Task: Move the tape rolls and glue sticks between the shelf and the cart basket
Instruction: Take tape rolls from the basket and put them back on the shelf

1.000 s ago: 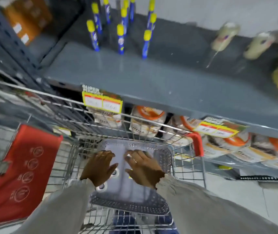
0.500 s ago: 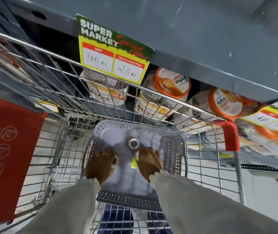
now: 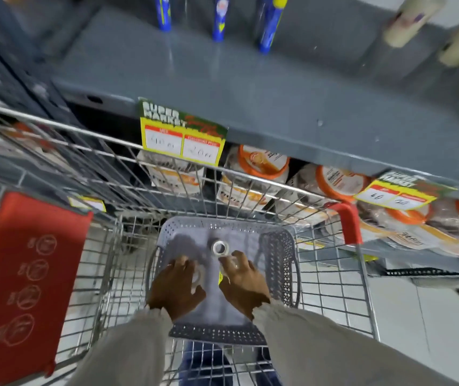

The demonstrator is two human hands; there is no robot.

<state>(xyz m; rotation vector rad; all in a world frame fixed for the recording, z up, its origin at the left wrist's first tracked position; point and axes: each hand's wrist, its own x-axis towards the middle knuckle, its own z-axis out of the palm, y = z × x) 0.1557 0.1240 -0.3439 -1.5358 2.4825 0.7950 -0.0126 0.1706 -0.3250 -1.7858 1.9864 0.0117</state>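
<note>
Head view, grey perforated plastic basket [image 3: 275,263]: sits in the wire cart.
Left hand [image 3: 176,291]: fingers curled round a clear tape roll [image 3: 198,275].
Right hand [image 3: 243,278]: fingers spread, grip unclear.
Loose clear tape roll [image 3: 220,248]: near basket's far edge, just beyond right fingertips [image 3: 236,254].

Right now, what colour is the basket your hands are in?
Grey, with little holes in its walls; the head view shows it.

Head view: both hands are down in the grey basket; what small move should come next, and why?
Probably lift both hands to the shelf: each seems curled on a tape roll, a third roll lies loose, and bare shelf shows beside the glue sticks.
</note>
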